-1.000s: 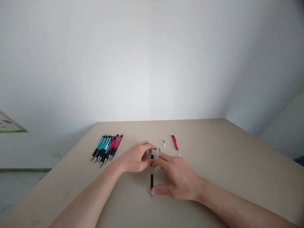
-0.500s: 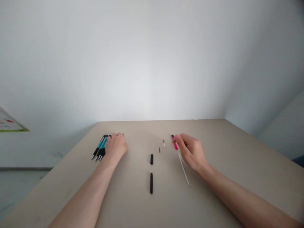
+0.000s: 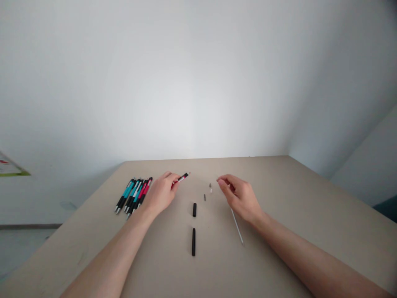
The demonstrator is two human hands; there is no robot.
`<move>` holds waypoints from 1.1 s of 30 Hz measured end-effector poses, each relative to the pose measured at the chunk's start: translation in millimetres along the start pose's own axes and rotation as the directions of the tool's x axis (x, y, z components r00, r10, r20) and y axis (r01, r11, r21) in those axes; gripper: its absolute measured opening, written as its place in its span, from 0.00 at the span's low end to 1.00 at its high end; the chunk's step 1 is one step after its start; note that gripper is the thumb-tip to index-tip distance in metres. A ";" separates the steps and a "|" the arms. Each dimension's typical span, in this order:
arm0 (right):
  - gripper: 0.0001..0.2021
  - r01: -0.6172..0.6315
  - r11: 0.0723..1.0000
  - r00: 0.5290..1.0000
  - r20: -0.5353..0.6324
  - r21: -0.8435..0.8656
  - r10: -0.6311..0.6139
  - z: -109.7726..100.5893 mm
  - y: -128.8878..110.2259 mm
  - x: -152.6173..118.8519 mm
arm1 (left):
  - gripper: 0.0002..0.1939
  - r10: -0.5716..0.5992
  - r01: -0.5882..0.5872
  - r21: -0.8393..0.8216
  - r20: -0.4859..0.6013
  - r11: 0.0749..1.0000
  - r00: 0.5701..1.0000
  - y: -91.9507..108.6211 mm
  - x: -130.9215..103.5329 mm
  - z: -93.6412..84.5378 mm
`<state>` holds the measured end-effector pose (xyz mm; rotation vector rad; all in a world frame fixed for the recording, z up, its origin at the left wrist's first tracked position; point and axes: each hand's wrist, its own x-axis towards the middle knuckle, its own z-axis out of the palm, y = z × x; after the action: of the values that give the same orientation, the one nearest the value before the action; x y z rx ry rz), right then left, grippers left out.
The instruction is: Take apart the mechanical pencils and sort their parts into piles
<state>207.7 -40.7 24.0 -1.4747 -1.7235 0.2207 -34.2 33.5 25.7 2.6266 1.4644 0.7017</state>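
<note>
A pen with a black and red end (image 3: 182, 177) sticks out from the fingers of my left hand (image 3: 161, 191), which is closed on it. My right hand (image 3: 241, 195) is pinched above the top of a thin white refill (image 3: 237, 227); what its fingertips hold, if anything, is too small to name. Between my hands lie a short black tube (image 3: 194, 210), a longer black tube (image 3: 194, 242), a small dark spring (image 3: 204, 197), a little grey tip (image 3: 210, 185) and a small white piece (image 3: 211, 191).
Several turquoise, white and red pens (image 3: 134, 195) lie side by side at the left of the beige table (image 3: 161, 265). A pale wall (image 3: 192, 82) stands behind the table's far edge.
My left hand has moved right from the pens and now holds one. My right hand has shifted slightly left. The pink barrel seen beside it earlier is no longer visible.
</note>
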 end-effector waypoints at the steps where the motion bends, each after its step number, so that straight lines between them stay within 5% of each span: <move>1: 0.15 -0.001 1.000 1.000 0.022 0.009 0.001 0.0 -0.4 -0.1 | 0.11 0.091 -0.091 -0.105 -0.014 0.990 0.996 6.4 -1.1 0.9; 5: 0.17 0.017 1.000 0.987 0.157 0.009 -0.019 0.2 -3.1 -0.9 | 0.11 0.317 -0.305 -0.330 -0.018 0.894 0.948 24.3 -8.0 4.7; 12: 0.19 0.066 0.997 0.955 0.289 0.028 -0.071 6.5 -5.2 -2.0 | 0.12 0.420 -0.391 -0.408 -0.020 0.825 0.907 28.7 -12.6 2.3; 23: 0.20 -0.173 0.957 0.985 0.043 0.234 0.168 6.9 9.8 3.9 | 0.06 0.223 -0.214 -0.261 0.006 0.941 0.975 17.3 -6.7 -0.1; 33: 0.21 -0.269 0.906 0.960 0.019 0.328 0.278 8.5 14.2 6.0 | 0.12 0.179 -0.183 -0.326 -0.042 0.928 0.983 21.5 -9.2 -0.8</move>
<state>212.7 -28.1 12.7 -1.4539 -1.3711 0.6038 -21.5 14.0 28.8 2.5152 1.0069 0.8911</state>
